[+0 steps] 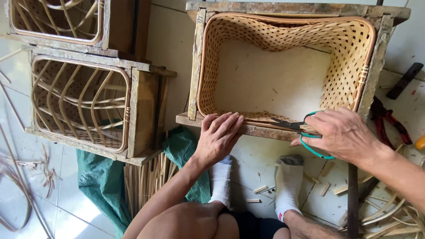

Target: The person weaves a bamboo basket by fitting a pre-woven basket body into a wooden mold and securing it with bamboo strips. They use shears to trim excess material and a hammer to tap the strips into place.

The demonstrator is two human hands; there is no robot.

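Observation:
A woven rattan basket (345,48) with a pale flat bottom sits inside a rough wooden frame (197,57) in front of me. My left hand (218,137) lies flat on the near rim of the frame and basket, fingers together. My right hand (343,132) grips teal-handled scissors (305,128), their dark blades pointing left along the basket's near rim, close to my left fingertips. My two feet in white socks (287,181) rest on the tiled floor below.
Two more wooden frames with bent rattan ribs (79,104) stand at left. A green sack (102,181) and a bundle of bamboo strips (141,181) lie beneath them. Red-handled pliers (389,121) and rattan offcuts (389,217) lie at right.

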